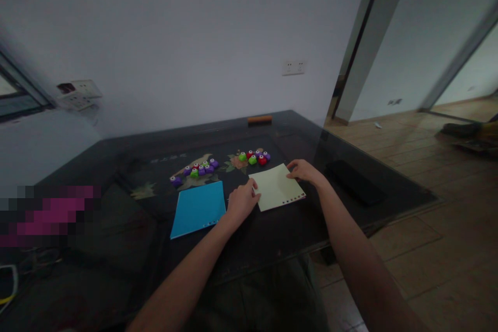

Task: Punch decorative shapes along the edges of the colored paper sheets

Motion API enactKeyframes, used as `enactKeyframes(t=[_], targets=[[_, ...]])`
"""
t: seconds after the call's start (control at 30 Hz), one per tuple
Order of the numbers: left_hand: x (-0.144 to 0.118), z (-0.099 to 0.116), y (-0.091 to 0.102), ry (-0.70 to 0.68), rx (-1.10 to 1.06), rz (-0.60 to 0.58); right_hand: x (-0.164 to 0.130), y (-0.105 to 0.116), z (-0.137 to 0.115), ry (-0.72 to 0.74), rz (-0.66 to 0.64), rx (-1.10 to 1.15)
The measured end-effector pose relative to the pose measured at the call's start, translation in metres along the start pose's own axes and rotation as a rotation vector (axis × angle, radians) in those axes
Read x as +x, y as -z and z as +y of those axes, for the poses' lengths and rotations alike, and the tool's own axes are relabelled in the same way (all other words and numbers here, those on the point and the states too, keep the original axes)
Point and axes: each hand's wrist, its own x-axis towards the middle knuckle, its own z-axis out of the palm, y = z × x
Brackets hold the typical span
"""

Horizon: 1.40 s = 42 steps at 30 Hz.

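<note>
A pale cream sheet of paper [274,187] with a row of punched holes along its near edge lies just in front of me on the dark table. My left hand [243,199] grips its left edge between thumb and fingers. At the sheet's upper right edge, my right hand [304,171] is closed on the paper, thumb and fingers together. To the left of my left hand lies a blue sheet [199,207], also with holes near its lower edge. Beyond the sheets sit two groups of small purple, green and red pieces with white round tops, one left [202,168] and one right [254,157].
The dark table [295,140] carries a black oblong object [354,181] at right and an orange-brown bar [260,120] at its far edge. A pixelated pink patch [54,212] covers the left side. A wall with a socket [293,67] stands behind.
</note>
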Motion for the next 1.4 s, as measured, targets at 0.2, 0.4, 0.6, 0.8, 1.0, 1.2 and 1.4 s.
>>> enactKeyframes(t=[0.2,0.4,0.6,0.8,1.0,1.2,1.4], targets=[[-0.001,0.001,0.002,-0.005,-0.006,-0.006,0.0,0.002,0.003,-0.015,0.008,-0.026],[-0.002,0.006,0.005,0.026,-0.01,-0.028,0.001,0.003,0.005,-0.014,0.03,-0.09],[-0.002,0.004,0.004,0.005,0.008,-0.02,-0.002,0.001,0.002,-0.011,0.074,-0.112],[-0.003,0.006,0.005,-0.014,0.015,-0.009,-0.006,0.001,-0.001,-0.028,0.088,-0.116],[-0.008,0.01,0.012,-0.026,0.014,-0.005,-0.006,0.002,-0.002,-0.034,0.096,-0.119],[-0.011,0.01,0.026,-0.107,-0.081,0.06,-0.004,0.002,-0.002,-0.01,0.113,-0.139],[-0.007,-0.031,0.056,-0.181,-0.235,0.189,0.001,-0.002,0.0,0.037,0.12,-0.102]])
